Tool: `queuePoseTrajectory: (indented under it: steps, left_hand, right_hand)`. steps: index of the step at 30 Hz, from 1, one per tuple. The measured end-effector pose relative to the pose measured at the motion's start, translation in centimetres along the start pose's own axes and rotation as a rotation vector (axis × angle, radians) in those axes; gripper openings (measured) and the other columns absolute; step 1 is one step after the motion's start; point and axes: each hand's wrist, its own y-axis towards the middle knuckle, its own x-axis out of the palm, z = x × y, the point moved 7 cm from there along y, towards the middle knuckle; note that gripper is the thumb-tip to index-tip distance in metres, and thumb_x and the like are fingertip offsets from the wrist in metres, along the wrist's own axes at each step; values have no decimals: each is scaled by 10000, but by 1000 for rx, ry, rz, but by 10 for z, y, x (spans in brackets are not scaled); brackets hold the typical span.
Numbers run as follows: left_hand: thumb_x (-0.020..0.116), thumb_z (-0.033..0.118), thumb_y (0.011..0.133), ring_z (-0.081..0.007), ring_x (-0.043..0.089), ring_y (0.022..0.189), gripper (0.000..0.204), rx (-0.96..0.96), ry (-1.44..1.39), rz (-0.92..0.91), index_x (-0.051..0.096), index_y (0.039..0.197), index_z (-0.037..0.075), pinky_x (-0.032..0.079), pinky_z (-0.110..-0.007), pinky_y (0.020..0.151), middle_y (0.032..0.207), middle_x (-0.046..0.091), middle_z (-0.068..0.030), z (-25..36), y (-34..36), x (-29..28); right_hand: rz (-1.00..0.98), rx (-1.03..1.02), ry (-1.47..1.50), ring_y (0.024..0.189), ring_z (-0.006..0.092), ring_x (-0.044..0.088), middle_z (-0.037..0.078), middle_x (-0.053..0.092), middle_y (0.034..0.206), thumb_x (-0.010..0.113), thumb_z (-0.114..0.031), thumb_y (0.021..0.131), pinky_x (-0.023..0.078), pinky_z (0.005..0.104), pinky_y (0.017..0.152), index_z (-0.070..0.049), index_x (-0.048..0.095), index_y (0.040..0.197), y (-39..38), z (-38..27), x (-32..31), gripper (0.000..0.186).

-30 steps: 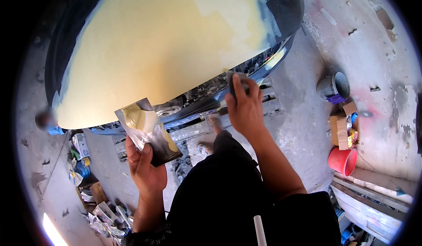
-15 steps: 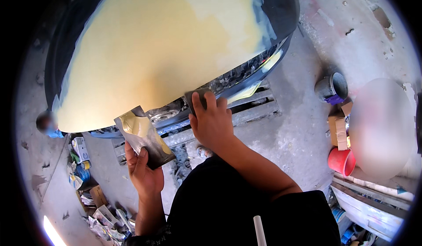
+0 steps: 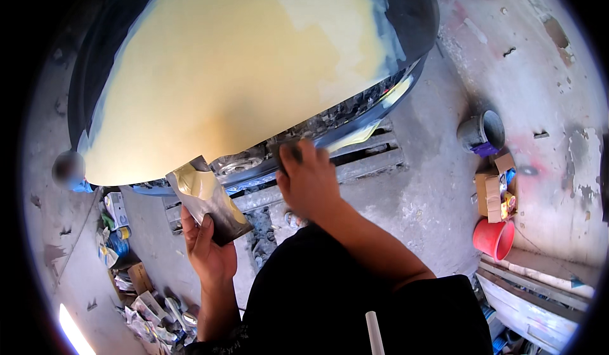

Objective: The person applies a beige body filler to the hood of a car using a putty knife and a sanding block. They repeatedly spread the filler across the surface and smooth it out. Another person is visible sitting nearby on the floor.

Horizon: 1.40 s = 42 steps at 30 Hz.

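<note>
A car hood coated in pale yellow putty, dark around its edges, stretches before me. My left hand grips a flat grey plate from below, thumb on top. Soft-looking yellowish putty lies on that plate, whose upper end overlaps the hood's front edge in view. Pinched in my right hand is a dark flat spreader, partly hidden by the fingers and slightly smeared by motion. The spreader is by the hood's front edge, over the gap above the bumper; whether it touches anything I cannot tell.
Slatted boards lie below the bumper. At right stand a dark bucket, a cardboard box, a red bucket and a white bench. Scrap paper and boxes litter the lower left. A blurred round shape is beside the hood's left corner.
My right hand and the spreader have shifted slightly right and down, drawing off the hood's edge. The left hand and plate hold nearly still. A large blurred shape at right is gone.
</note>
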Motion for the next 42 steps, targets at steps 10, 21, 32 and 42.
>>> queuePoseTrajectory:
  steps: [10, 21, 32, 42]
  left_hand:
    - [476, -18, 881, -243, 488, 1186, 491, -41, -110, -29, 365, 1353, 62, 370, -398, 1029, 1288, 503, -112, -14, 2, 29]
    - [447, -53, 858, -244, 474, 1207, 498, 25, -231, -111, 389, 1343, 44, 356, -385, 1038, 1292, 503, -108, 34, 33, 64]
    - [506, -12, 868, -240, 547, 1122, 459, -151, -344, -307, 419, 1313, 54, 457, -399, 953, 1201, 558, -127, 35, 110, 172]
    - [501, -22, 888, -206, 518, 1154, 446, 107, -349, -218, 413, 1313, 80, 424, -397, 983, 1236, 547, -81, 51, 148, 208]
  right_hand:
    - [-154, -547, 934, 1085, 309, 473, 178, 412, 1198, 671, -178, 821, 440, 367, 879, -27, 513, 1278, -40, -56, -60, 507]
    - [-249, 72, 1673, 1148, 268, 497, 148, 451, 1313, 501, -219, 943, 429, 376, 931, 26, 429, 1316, 33, 16, -79, 452]
    - [-758, -363, 1629, 1046, 159, 540, 89, 571, 1139, 578, -131, 907, 412, 314, 909, 22, 448, 1239, 130, -28, -83, 387]
    - [-188, -309, 1426, 1045, 215, 579, 129, 580, 1177, 531, -16, 866, 431, 314, 936, 52, 441, 1286, 227, 2, -157, 436]
